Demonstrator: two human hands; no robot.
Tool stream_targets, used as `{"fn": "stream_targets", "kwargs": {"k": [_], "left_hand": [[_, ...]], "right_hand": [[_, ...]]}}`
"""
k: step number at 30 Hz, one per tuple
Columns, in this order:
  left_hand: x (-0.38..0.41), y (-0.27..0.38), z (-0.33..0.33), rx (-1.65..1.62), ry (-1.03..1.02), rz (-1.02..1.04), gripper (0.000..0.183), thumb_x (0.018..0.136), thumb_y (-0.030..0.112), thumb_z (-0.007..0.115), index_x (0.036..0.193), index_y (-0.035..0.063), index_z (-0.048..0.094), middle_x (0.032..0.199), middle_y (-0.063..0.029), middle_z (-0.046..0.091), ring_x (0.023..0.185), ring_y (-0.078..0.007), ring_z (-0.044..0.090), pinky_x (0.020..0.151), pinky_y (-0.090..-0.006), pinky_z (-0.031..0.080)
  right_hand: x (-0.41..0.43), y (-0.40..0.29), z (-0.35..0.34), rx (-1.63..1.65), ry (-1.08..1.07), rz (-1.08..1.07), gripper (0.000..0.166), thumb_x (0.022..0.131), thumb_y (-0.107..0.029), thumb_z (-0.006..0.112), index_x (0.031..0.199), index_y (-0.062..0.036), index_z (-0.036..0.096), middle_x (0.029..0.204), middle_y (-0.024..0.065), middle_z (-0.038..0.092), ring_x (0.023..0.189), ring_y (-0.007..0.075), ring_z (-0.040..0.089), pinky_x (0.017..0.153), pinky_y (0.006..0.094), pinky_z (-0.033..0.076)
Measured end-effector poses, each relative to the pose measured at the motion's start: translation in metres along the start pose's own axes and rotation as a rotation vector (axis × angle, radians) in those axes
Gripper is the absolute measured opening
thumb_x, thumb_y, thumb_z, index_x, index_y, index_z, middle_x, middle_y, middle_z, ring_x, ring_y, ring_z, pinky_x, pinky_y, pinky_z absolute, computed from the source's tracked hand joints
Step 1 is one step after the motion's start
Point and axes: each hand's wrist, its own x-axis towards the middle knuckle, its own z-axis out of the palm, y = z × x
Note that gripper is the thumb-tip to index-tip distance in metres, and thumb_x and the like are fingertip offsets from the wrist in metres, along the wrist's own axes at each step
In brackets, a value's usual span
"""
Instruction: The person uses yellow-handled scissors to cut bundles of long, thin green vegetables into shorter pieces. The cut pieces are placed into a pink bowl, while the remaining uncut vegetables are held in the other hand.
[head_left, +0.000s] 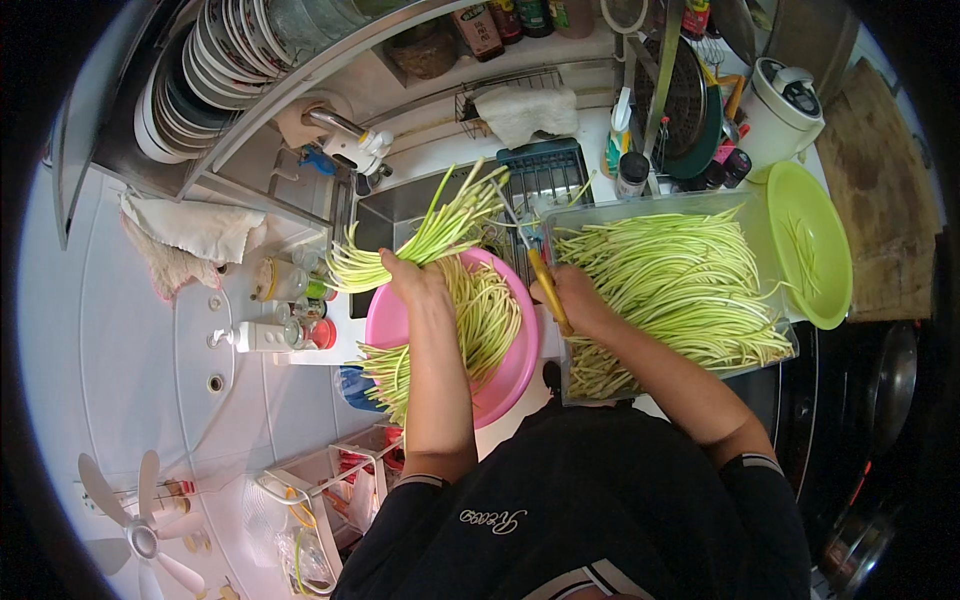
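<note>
My left hand (415, 281) grips a bunch of long green stems (442, 232), probably garlic scapes, raised above a pink plastic basin (517, 360). In my right hand (576, 296) is a yellow-handled cutting tool (546, 289), its narrow blade pointing up beside the bunch's pale ends. Whether it is a knife or scissors, I cannot tell. More stems (487, 322) lie inside the basin, and some hang over its near-left rim. A clear plastic bin (652, 202), right of the basin and partly under my right forearm, holds a thick layer of similar stems (667, 277).
Behind the basin is a steel sink (397, 199) with a dark draining basket (551, 169) and a faucet (349, 139). A lime-green basin (825, 247) with several stems tilts beside the bin, near a wooden board (874, 202). Jars and bottles (292, 292) line the left wall; a dish rack (262, 97) hangs overhead.
</note>
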Motion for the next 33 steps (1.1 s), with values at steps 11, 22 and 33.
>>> {"fn": "stream_targets", "kwargs": {"k": [11,22,33], "left_hand": [[0.017,0.006,-0.001,-0.106,0.033,-0.164,0.059,0.091,0.043,0.026,0.120,-0.0076,0.033,0.122,-0.0223,0.041,0.110,-0.0337,0.043,0.096,-0.0458,0.033],[0.006,0.005,0.002,-0.133,0.010,-0.192,0.059,0.090,0.043,0.025,0.119,-0.0067,0.034,0.122,-0.0231,0.039,0.111,-0.0347,0.042,0.095,-0.0491,0.033],[0.018,0.000,-0.007,-0.183,0.008,-0.341,0.052,0.091,0.038,0.020,0.121,-0.0005,0.038,0.123,-0.0192,0.042,0.112,-0.0356,0.042,0.093,-0.0527,0.034]], "right_hand": [[-0.015,-0.025,-0.006,0.439,-0.375,0.249,0.024,0.075,-0.020,0.054,0.061,-0.0003,0.050,0.048,0.0064,0.049,0.035,0.0155,0.050,0.034,0.0289,0.042],[-0.010,-0.004,0.007,0.072,-0.194,-0.062,0.036,0.076,-0.032,0.059,0.068,0.0023,0.053,0.055,0.0153,0.054,0.050,0.0272,0.056,0.051,0.0374,0.045],[0.000,0.008,0.015,-0.195,0.064,-0.213,0.029,0.074,-0.029,0.061,0.074,0.0003,0.056,0.060,0.0197,0.054,0.053,0.0324,0.052,0.052,0.0383,0.041]]}}
